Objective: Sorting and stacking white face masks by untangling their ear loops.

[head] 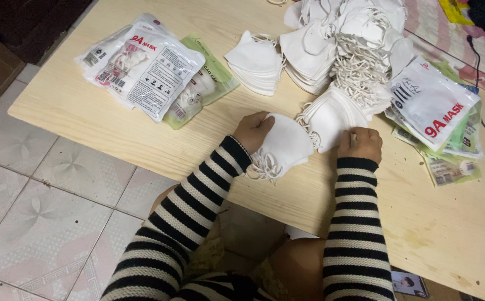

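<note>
Left hand [252, 129] grips our small white mask stack [285, 146]; right hand [359, 144] pinches one mask [331, 118] — we keep edges aligned, ear loops untangled.

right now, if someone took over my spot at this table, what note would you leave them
Left hand: holds a small stack of white masks, ear loops hanging off its near side.
Right hand: fingers pinch the edge of the next mask pile.
Loose masks are heaped at the far edge of the table.
Done: filled packs lie far left.
Left: the loose masks; flat pouches wait on the right.
</note>
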